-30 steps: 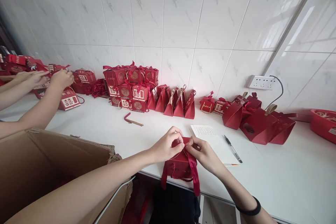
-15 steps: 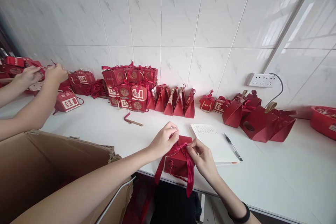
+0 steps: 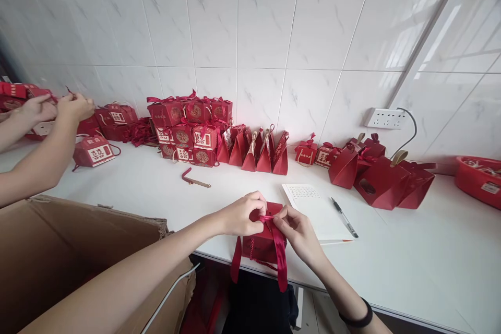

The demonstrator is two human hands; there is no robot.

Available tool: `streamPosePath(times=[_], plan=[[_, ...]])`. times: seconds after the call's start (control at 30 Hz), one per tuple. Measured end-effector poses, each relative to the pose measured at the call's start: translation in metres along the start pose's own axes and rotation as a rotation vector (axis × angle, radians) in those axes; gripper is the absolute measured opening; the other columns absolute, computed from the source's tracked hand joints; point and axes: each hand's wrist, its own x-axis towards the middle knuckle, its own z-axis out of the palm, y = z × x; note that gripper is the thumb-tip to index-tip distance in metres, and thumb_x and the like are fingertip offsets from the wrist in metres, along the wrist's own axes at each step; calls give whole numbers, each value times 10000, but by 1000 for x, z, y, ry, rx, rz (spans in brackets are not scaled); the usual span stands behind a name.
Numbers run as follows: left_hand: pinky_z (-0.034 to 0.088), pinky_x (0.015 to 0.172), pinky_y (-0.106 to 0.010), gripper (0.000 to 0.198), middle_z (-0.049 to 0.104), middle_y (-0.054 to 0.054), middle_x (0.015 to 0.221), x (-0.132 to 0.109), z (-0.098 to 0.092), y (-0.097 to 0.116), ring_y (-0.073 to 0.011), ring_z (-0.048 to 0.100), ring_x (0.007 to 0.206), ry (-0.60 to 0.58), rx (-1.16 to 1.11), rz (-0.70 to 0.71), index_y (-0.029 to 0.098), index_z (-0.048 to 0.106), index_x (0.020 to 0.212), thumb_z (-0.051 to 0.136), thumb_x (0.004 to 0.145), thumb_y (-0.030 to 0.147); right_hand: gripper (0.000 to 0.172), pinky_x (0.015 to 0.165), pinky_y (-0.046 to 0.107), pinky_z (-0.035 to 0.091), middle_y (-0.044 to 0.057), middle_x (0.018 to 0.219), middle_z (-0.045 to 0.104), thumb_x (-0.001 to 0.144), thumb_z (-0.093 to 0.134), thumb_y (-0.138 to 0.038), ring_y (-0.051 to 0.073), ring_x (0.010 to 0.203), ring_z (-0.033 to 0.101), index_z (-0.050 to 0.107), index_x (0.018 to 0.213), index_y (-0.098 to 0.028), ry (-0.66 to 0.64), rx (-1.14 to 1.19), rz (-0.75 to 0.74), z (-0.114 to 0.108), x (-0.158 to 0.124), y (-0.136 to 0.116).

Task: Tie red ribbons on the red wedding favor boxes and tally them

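Note:
A small red gift box (image 3: 260, 247) stands at the table's front edge, with a twisted red cord on its near side. Over its top runs a crimson ribbon (image 3: 280, 258), its two tails hanging down the front. My left hand (image 3: 247, 214) pinches the ribbon above the box from the left, fingers curled. From the right, my right hand (image 3: 296, 229) grips the ribbon between thumb and forefinger at the knot. The exact shape of the knot is partly hidden by my fingers.
Stacked red boxes (image 3: 188, 133) and triangular red boxes (image 3: 264, 154) line the wall. A notebook (image 3: 313, 214) and pen (image 3: 344, 217) lie to the right. An open cardboard carton (image 3: 97, 229) stands front left. Another person's hands (image 3: 74, 108) work at far left.
My left hand has come down and closed on the ribbon at the knot. My right hand stays pinched on the ribbon. The view has shifted slightly.

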Motion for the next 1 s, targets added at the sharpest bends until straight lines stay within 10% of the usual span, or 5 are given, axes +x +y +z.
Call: streamPosePath(times=[0.3, 1.0], plan=[[403, 712, -276, 197, 506, -31, 770, 1, 9, -5, -157, 480, 744, 184, 408, 187, 184, 480, 670, 400, 848, 205, 256, 519, 236, 294, -41, 573, 389, 819, 475, -377, 115, 542, 345, 414, 649, -196, 20, -47, -16, 3, 1, -4], [337, 578, -241, 297, 488, 21, 568, 6, 7, -7, -112, 443, 558, 462, -325, -234, 170, 467, 547, 373, 798, 298, 216, 514, 235, 293, -33, 564, 417, 792, 473, -354, 121, 534, 368, 415, 652, -201, 2, -58, 1, 0, 1, -4]])
